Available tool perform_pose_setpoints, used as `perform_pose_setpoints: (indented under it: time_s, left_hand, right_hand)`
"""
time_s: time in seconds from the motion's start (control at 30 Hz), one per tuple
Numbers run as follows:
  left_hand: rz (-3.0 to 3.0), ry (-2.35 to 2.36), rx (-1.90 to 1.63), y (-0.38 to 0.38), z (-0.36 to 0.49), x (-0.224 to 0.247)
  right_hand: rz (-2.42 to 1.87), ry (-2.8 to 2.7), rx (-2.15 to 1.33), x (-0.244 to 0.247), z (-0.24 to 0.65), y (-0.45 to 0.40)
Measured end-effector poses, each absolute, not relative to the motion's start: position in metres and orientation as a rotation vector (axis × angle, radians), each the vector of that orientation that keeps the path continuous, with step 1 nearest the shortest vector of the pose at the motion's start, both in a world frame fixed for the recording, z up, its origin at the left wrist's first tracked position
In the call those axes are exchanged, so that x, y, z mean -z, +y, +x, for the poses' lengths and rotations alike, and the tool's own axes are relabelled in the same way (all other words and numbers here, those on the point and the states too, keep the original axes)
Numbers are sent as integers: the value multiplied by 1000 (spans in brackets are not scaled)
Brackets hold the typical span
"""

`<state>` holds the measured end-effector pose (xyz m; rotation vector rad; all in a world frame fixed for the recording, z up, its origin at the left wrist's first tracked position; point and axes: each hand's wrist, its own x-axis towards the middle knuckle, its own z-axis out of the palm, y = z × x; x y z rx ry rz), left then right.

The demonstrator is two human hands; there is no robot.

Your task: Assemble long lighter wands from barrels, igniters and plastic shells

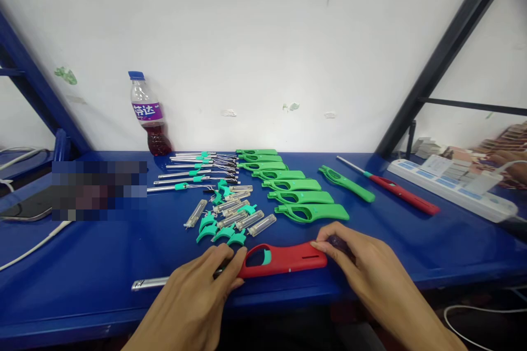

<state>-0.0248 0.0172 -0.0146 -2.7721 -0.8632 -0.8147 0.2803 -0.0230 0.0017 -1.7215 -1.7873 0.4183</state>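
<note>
A red long-nosed gas lighter (288, 260) with a teal trigger lies lengthwise near the table's front edge. My left hand (206, 279) is closed around its neck, where the silver tube (150, 283) sticks out to the left. My right hand (358, 258) pinches the handle's right end between thumb and fingers. Something dark and rounded, partly hidden, shows under the right palm. Beyond the lighter lie loose teal triggers (208, 225) and clear fuel tanks (250, 219). Several green lighter shells (312, 212) are lined up behind, beside silver lighter tubes (181, 177) with wires.
On the right lie a single green shell (348, 184), another red lighter (403, 194) and a white power strip (453, 186). A bottle of dark drink (149, 115) leans on the wall. At left are a phone (31, 203), a white cable (37, 244) and a blurred patch.
</note>
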Motion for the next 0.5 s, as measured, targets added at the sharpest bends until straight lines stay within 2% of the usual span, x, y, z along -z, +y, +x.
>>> perform_pose_setpoints:
  time_s: [0.5]
  left_hand:
    - [-2676,-828,787,18,-25,12]
  right_hand:
    - [-1745,-1848,-320,5,280,-16]
